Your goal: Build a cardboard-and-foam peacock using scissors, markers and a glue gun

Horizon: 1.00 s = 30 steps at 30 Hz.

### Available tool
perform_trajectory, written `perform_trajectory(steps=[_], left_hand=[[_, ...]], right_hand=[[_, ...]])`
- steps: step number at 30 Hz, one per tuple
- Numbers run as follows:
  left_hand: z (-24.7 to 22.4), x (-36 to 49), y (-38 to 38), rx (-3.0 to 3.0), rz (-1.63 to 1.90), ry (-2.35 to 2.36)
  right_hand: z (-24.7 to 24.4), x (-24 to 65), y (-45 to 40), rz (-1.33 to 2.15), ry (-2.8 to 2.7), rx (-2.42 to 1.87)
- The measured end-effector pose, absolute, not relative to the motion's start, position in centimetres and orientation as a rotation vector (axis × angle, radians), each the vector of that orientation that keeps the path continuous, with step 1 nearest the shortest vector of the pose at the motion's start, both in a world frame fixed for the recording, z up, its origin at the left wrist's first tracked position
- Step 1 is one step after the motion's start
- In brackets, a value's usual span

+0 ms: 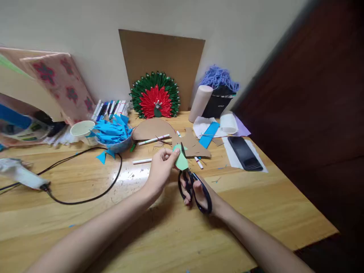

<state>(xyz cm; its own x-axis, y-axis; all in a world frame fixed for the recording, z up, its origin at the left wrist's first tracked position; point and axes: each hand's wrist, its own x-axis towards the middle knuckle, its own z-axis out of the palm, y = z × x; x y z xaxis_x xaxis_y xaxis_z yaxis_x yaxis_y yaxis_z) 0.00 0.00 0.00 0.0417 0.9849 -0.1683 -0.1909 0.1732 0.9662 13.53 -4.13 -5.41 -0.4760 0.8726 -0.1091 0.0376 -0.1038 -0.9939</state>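
Note:
Near the middle of the table, my left hand [162,167] pinches a small piece of light green paper [181,160] between thumb and fingers. My right hand [202,192] has its thumb and fingers through the black handles of a pair of scissors [208,203]. The dark blades point away from me and lie against the green paper's right side; whether they are cutting into it I cannot tell. Just beyond the paper lies a brown cardboard cutout [196,146]. A white marker [142,161] rests on the wood left of my left hand.
A bowl of blue paper pieces [113,131], a paper cup [82,129] and a glue gun [25,175] with a looping black cable [85,202] are on the left. A red and green peacock craft [156,96] stands behind. A phone [245,153] lies at right.

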Motion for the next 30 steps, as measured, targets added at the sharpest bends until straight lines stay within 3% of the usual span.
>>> perform_trajectory(steps=[22,30], left_hand=[[0.1,-0.1,-0.1,0.872,1.123,1.018],[0.1,-0.8,0.9,0.9,1.29,1.092]], right_hand=[[-4.7,14.0,-4.4,1.527,-1.644,-1.034],[-4.7,13.7,-4.3,1.631,-1.553,-0.959]])
